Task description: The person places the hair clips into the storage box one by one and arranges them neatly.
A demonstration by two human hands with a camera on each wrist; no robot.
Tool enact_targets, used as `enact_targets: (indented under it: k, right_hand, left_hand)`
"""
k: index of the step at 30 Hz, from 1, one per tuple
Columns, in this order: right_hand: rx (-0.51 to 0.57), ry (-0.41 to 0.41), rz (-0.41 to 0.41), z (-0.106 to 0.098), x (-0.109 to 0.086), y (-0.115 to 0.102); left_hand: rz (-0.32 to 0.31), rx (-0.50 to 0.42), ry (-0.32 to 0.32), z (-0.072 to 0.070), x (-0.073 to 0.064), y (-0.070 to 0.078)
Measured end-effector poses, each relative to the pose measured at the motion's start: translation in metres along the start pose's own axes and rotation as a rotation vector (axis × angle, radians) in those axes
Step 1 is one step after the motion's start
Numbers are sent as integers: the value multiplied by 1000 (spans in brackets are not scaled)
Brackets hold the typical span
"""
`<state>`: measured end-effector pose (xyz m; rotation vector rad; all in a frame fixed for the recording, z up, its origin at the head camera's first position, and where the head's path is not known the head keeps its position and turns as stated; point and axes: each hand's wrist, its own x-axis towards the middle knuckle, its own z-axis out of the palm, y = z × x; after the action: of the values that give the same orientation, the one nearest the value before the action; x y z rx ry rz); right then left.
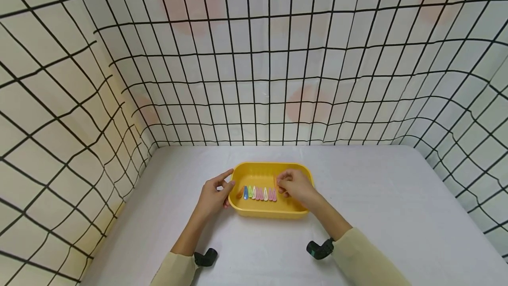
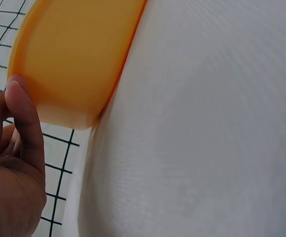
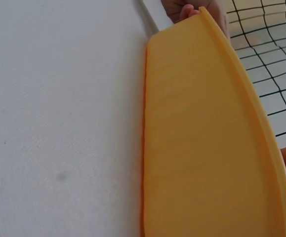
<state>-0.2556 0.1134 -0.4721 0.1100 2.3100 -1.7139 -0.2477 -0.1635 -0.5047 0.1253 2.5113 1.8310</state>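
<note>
A yellow plastic tray [image 1: 262, 213] stands on the white tabletop. Inside it, a row of several snap hair clips [image 1: 265, 194] runs across the left and middle, in orange, blue, green, white and pink. My left hand [image 1: 212, 195] holds the tray's left end, its thumb at the rim, as the left wrist view also shows. Reaching over the right side, my right hand [image 1: 297, 186] pinches a small pinkish hair clip [image 1: 277, 182] just right of the row; the fingers partly hide it. The tray wall conceals most of that hand in the right wrist view.
A white cloth-covered table [image 1: 377, 215] surrounds the tray. White sheets with a black grid net [image 1: 258, 65] rise at the back and both sides. A black wrist device [image 1: 206, 257] sits on the left forearm, another wrist device [image 1: 319, 249] on the right.
</note>
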Motion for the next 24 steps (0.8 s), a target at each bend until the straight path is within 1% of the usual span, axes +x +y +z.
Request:
enact_targets:
  k: [5, 11, 18, 24]
  right_hand:
    - [-46, 25, 13, 2, 0, 4]
    - [-140, 38, 29, 6, 2, 10]
    - [-238, 48, 68, 8, 2, 13]
    - [-304, 48, 59, 8, 1, 12]
  left_hand:
    - [-1, -5, 6, 0, 0, 2]
    - [-1, -15, 9, 0, -1, 4]
    - [0, -16, 5, 0, 0, 1]
    - [-4, -17, 4, 1, 0, 0]
